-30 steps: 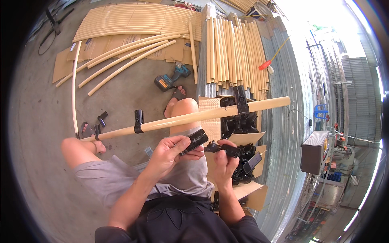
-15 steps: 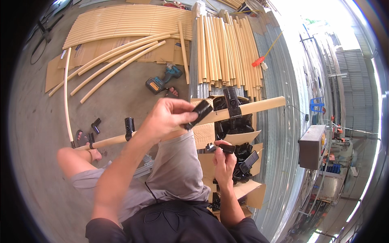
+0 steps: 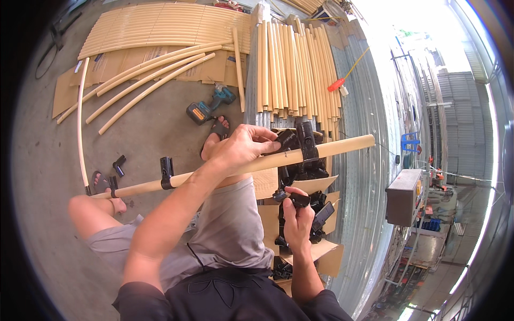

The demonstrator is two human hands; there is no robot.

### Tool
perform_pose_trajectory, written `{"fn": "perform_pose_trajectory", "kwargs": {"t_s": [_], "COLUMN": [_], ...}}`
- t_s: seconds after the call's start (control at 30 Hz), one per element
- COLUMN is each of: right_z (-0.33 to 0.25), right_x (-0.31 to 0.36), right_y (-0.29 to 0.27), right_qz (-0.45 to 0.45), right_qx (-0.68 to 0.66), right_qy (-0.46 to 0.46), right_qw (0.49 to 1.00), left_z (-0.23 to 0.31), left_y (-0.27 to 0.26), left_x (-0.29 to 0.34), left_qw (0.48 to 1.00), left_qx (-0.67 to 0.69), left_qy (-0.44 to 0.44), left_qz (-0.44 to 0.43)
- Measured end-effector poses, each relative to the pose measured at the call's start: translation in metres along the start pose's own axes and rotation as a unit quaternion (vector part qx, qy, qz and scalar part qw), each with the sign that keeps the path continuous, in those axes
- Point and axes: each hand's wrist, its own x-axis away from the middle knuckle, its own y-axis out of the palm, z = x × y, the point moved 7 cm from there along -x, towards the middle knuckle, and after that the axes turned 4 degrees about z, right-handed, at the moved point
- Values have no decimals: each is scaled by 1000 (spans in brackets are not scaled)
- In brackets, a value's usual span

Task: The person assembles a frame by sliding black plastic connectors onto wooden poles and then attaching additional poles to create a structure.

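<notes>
A tan pipe (image 3: 342, 145) lies slantwise across my legs, with black pipe joints clamped on it: one (image 3: 307, 140) near its right end, another (image 3: 166, 172) left of my forearm. My left hand (image 3: 243, 147) reaches over the pipe, thumb and fingers closed on a loose black pipe joint (image 3: 286, 140) above an open box of black parts. Nearer to me, my right hand (image 3: 300, 213) grips a second black pipe joint (image 3: 299, 200) between thumb and fingers. Part of that piece is hidden by the fingers.
Cardboard boxes with flaps (image 3: 321, 249) hold several black joints, with a phone (image 3: 323, 215) on top. A cordless drill (image 3: 209, 105) and a loose black joint (image 3: 119, 165) lie on the floor. Several tan pipes (image 3: 281, 69) are stacked ahead; curved pipes (image 3: 155, 85) rest on cardboard.
My left hand has moved right and forward with its black joint, from over my knee to above the box. My right hand stays nearly in place, still gripping its piece.
</notes>
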Motion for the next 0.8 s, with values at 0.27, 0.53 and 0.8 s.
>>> {"fn": "perform_pose_trajectory", "kwargs": {"t_s": [0.27,0.53,0.8], "right_z": [-40,-90,-100], "right_x": [-13,-46,-71], "right_y": [-8,11,38], "right_qz": [3,-63,-111], "right_qx": [148,362,530], "right_qy": [-108,-226,-226], "right_qw": [983,902,810], "left_z": [8,-6,-17], "left_y": [6,3,8], "left_x": [1,10,-2], "left_qw": [995,995,981], "left_qx": [32,12,138], "left_qy": [35,98,101], "left_qz": [-84,-9,-96]}}
